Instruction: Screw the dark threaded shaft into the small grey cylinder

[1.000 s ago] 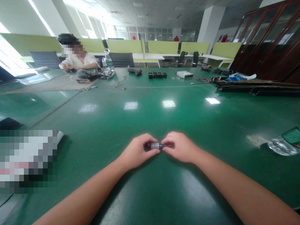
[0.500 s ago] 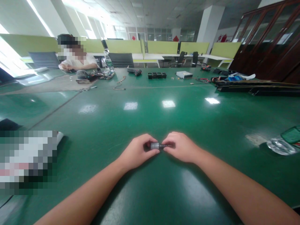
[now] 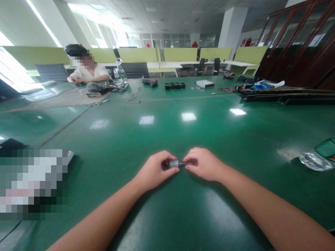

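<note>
Pinching small grey cylinder (image 3: 174, 164) at 6 o'clock in left hand (image 3: 154, 170), one end hidden. Pinching thin dark part (image 3: 186, 163) with right hand (image 3: 202, 164), tip buried; can't tell if joined. On tabletop (image 3: 167, 136), see frame-cut, pixelated object (image 3: 34, 181) at 9, glassy item (image 3: 315, 162) at 3.

1 head-worn camera looks forward and down from above the near side of the green table (image 3: 162, 129). The wide view shows the left hand (image 3: 154, 170) and right hand (image 3: 202, 164) close over the table's near part, and distant partitions (image 3: 180, 54) beyond its far edge.
</note>
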Available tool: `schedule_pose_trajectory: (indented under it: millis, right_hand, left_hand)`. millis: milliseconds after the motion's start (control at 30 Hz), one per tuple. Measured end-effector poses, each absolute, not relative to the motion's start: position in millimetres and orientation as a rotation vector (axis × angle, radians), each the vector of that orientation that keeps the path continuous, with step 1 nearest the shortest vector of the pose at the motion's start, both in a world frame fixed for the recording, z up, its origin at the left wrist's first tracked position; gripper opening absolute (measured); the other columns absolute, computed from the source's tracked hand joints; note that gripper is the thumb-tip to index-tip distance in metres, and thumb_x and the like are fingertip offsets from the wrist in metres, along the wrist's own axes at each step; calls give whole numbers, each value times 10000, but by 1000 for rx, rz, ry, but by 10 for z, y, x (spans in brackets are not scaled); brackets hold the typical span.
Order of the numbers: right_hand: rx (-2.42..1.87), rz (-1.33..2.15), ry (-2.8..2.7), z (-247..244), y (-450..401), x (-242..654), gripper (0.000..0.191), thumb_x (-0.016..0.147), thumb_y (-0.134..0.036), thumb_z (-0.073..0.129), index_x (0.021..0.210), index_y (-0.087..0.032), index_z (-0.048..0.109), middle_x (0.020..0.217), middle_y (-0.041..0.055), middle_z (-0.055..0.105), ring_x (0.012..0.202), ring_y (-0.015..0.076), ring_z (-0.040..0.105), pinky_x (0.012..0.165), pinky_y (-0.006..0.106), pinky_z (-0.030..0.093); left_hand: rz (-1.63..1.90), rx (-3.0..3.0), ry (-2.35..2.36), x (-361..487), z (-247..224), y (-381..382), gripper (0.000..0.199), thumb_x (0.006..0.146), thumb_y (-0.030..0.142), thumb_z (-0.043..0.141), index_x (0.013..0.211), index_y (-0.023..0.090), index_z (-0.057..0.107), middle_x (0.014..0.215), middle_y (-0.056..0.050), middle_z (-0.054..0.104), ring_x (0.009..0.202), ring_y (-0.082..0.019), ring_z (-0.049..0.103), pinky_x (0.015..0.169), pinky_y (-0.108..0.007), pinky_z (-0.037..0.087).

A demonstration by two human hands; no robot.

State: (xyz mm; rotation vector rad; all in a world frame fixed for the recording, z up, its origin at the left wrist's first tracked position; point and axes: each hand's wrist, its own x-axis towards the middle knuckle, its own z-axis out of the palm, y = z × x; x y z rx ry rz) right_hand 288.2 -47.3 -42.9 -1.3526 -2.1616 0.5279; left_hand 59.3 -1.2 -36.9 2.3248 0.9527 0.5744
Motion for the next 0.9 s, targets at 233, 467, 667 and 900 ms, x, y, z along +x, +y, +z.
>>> schedule_pose_trajectory:
  millis: [233, 467, 667, 900]
  right_hand:
    - [-1347, 536, -2169, -429, -473, 2892, 118, 831, -202, 683, 925, -202, 755, 862, 33, 708, 837, 169, 606, 757, 284, 439]
    - [-1362, 548, -2165, -419, -474, 2897, 113, 833, -199, 677, 915, -199, 755, 848, 30, 704, 822, 163, 602, 742, 275, 436]
    - [-1364, 552, -2175, -409, -478, 2932, 109, 830, -196, 679, 906, -193, 757, 841, 34, 698, 807, 158, 600, 726, 267, 430]
    - [-1386, 569, -2170, -388, -478, 2953, 92, 823, -189, 683, 883, -196, 751, 822, 27, 690, 778, 151, 591, 699, 261, 420]
  left_hand:
    - [578, 2332, 942, 592, -383, -16, 198, 830, 336, 718, 975, 203, 695, 894, -21, 689, 804, -174, 628, 730, -284, 498]
    - [574, 2322, 949, 588, -390, 0, 217, 822, 341, 733, 982, 198, 699, 887, -15, 688, 798, -169, 627, 727, -278, 491]
    - [564, 2317, 950, 596, -383, -1, 208, 821, 333, 734, 979, 202, 701, 888, -13, 689, 797, -167, 627, 724, -273, 491]
    - [574, 2322, 943, 595, -382, -5, 207, 822, 334, 729, 977, 199, 699, 889, -16, 686, 796, -168, 624, 723, -276, 492]
